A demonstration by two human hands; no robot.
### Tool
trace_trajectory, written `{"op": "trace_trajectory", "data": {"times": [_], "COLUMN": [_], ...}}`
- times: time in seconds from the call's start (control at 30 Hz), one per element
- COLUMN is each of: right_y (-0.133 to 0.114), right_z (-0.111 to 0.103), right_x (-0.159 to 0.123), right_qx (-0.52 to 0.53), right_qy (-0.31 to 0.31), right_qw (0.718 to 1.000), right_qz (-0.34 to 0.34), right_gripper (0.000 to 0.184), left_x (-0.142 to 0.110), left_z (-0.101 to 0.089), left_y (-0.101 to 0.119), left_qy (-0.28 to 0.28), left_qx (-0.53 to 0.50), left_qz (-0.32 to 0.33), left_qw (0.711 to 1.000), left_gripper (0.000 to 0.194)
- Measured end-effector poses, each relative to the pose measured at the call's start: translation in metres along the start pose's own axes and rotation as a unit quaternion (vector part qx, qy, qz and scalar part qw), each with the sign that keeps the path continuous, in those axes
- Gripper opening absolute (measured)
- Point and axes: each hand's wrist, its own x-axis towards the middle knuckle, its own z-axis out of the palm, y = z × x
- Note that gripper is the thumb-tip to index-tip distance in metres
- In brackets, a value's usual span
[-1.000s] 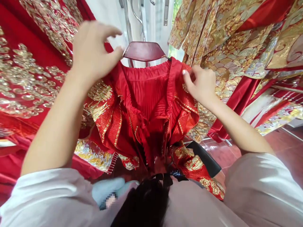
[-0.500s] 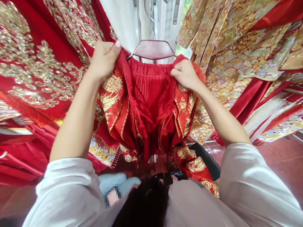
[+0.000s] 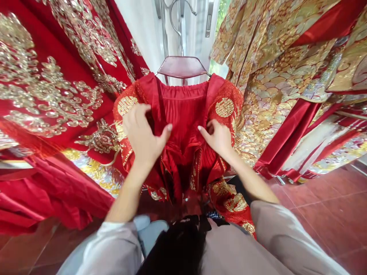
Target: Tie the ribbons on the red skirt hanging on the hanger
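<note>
Hands (image 3: 143,133) (image 3: 220,139) now farther down red jacket (image 3: 183,114)

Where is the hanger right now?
In the head view, the hanger is at top centre, just above the neckline of the red garment, between beaded red cloth on the left and gold-patterned clothes on the right.

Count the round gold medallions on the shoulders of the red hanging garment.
2. One round gold embroidered medallion is on the picture-left shoulder of the red fabric garment; a second medallion is on the picture-right shoulder. Folds may hide more.
</note>
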Motion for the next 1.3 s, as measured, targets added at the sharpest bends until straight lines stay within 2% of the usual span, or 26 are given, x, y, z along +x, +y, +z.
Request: {"op": "trace_trajectory", "data": {"times": [0.07,0.13,0.2,0.23,0.27,0.33,0.4,0.47,0.53,0.7,0.87,0.97,1.03,1.13,1.23,1.3], "right_y": [0.009,0.017,0.019,0.016,0.011,-0.004,-0.02,-0.03,-0.032,-0.015,-0.012,-0.011,-0.007,0.002,0.008,0.01], "right_z": [0.015,0.027,0.029,0.025,0.019,0.003,-0.009,-0.01,0.003,0.045,0.055,0.054,0.053,0.052,0.048,0.045], "right_x": [-0.019,-0.03,-0.035,-0.037,-0.039,-0.042,-0.044,-0.042,-0.036,-0.015,-0.004,-0.006,-0.011,-0.02,-0.029,-0.034], "right_qx": [0.036,0.081,0.121,0.142,0.165,0.21,0.223,0.198,0.158,0.125,0.129,0.121,0.114,0.124,0.152,0.161], "right_qy": [-0.006,-0.006,0.021,0.039,0.049,0.047,0.009,-0.032,-0.072,-0.13,-0.149,-0.144,-0.136,-0.141,-0.133,-0.123], "right_qw": [0.999,0.996,0.992,0.989,0.984,0.969,0.95,0.946,0.953,0.957,0.954,0.959,0.963,0.962,0.958,0.958], "right_qz": [0.03,0.029,0.012,-0.005,-0.036,-0.125,-0.216,-0.255,-0.249,-0.229,-0.224,-0.21,-0.201,-0.2,-0.205,-0.201], "right_gripper": [0.044,0.037,0.032,0.033,0.034,0.032,0.028,0.026,0.024,0.019,0.017,0.018,0.019,0.023,0.025,0.024], "left_x": [-0.036,-0.057,-0.062,-0.061,-0.06,-0.057,-0.058,-0.063,-0.068,-0.071,-0.061,-0.065,-0.084,-0.137,-0.192,-0.212], "left_z": [0.006,0.012,0.013,0.011,0.008,0.001,-0.001,0.007,0.023,0.064,0.072,0.072,0.074,0.081,0.096,0.108], "left_y": [0.002,0.001,0.002,0.006,0.013,0.031,0.05,0.061,0.059,0.029,0.02,0.018,0.016,0.012,0.005,-0.003], "left_qy": [0.018,0.019,-0.042,-0.086,-0.127,-0.166,-0.147,-0.138,-0.155,-0.205,-0.226,-0.196,-0.148,-0.087,-0.106,-0.112], "left_qx": [0.031,0.076,0.097,0.094,0.086,0.057,0.032,0.01,-0.009,-0.012,-0.024,-0.052,-0.081,-0.116,-0.121,-0.106], "left_qz": [-0.059,-0.13,-0.191,-0.211,-0.22,-0.198,-0.139,-0.1,-0.103,-0.128,-0.12,-0.118,-0.147,-0.237,-0.283,-0.298], "left_qw": [0.998,0.988,0.976,0.969,0.963,0.964,0.979,0.985,0.982,0.97,0.967,0.972,0.975,0.961,0.946,0.942], "left_gripper": [0.065,0.052,0.024,0.016,0.018,0.025,0.025,0.022,0.019,0.013,0.011,0.016,0.02,0.025,0.023,0.013]}}
